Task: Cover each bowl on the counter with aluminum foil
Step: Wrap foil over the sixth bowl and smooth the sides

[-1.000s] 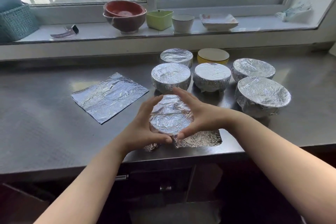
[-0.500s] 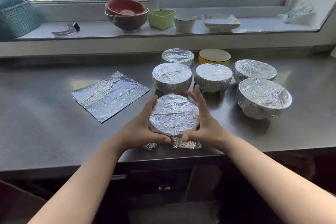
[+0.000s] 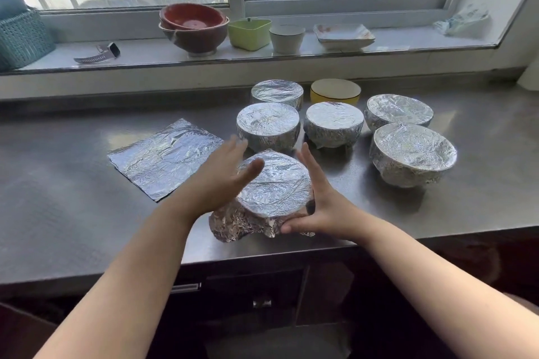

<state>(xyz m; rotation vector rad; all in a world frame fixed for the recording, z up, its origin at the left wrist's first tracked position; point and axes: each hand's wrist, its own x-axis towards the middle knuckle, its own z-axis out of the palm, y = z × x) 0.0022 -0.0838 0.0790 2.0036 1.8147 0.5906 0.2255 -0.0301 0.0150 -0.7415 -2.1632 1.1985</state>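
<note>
Nearest foil-wrapped bowl (image 3: 274, 183) at the counter's (image 3: 73, 213) front edge, foil skirt still loose.
Right hand (image 3: 318, 210) cups its side, fingers straight, thumb on the crumpled hem; left hand (image 3: 224, 175) open above the rim, holding nothing. Press the hem snug underneath all round. Yellow bowl (image 3: 335, 92) behind remains uncovered; spare foil sheet (image 3: 166, 157) lies left.

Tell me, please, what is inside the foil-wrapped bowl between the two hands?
That cannot be seen. Foil covers the whole top of the nearest bowl and is crumpled down its sides, hiding the contents. The right hand touches its side.
</note>
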